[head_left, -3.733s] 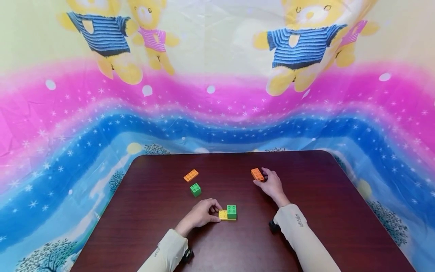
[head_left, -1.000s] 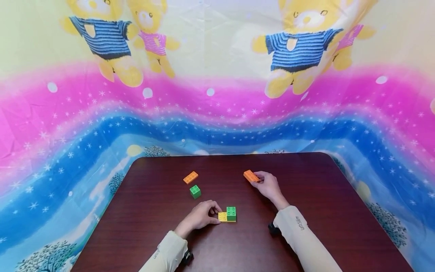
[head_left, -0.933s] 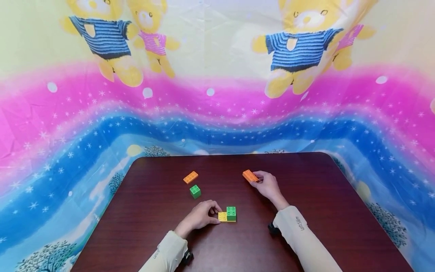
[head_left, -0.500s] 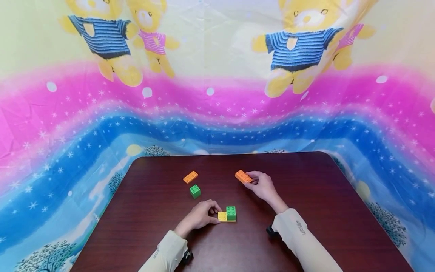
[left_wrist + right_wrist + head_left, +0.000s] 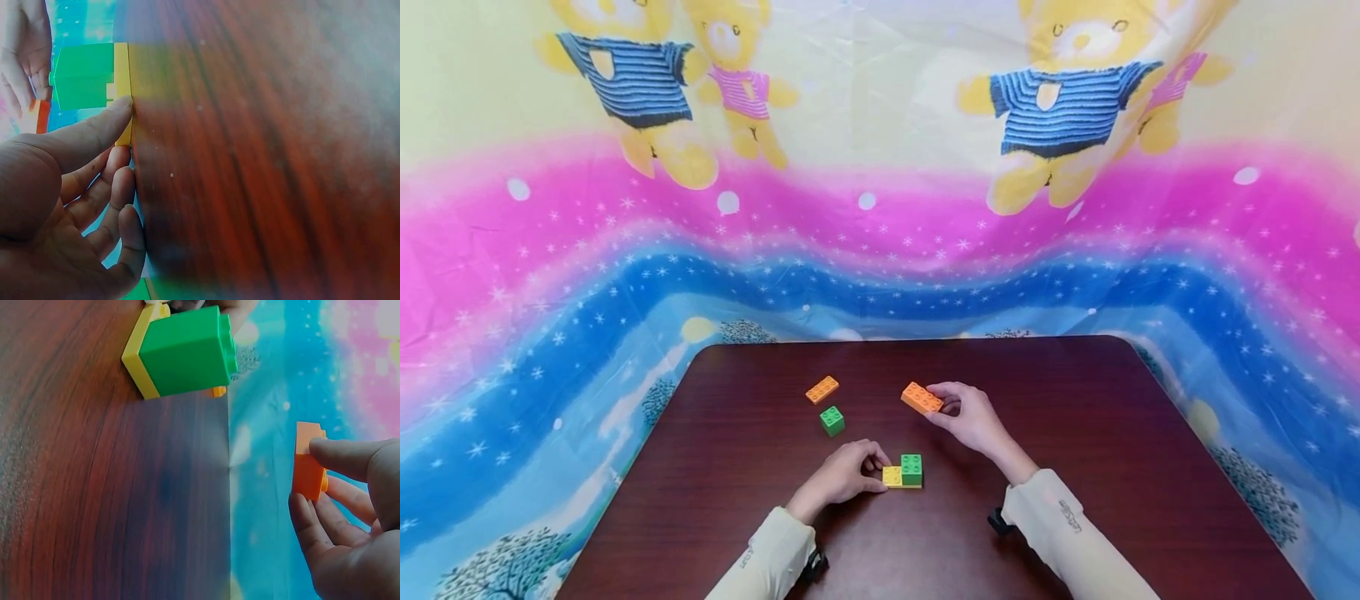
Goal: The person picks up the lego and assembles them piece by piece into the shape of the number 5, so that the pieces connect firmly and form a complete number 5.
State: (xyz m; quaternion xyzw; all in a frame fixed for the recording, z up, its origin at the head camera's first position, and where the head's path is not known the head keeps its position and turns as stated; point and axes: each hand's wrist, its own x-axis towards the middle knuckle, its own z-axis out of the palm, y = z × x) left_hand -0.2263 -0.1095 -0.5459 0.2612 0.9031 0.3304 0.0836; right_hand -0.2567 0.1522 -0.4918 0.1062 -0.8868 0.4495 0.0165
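Orange brick, pinched at its end by the right hand, hangs above the worktop middle (light, rigid, smooth-sided; best taken across its long sides). Left hand pinches the yellow plate carrying a green brick.

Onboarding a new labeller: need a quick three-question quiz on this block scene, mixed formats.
1. True or false: the right hand holds the flat orange plastic brick lifted off the dark wooden table.
2. Which hand touches the flat yellow plastic plate that carries the green square plastic block? A) left hand B) right hand C) neither
3. How many loose pieces lie untouched on the far left of the table, and which colours?

Key: 1 true. 2 A. 3 two: a second flat orange brick and a small green cube block.
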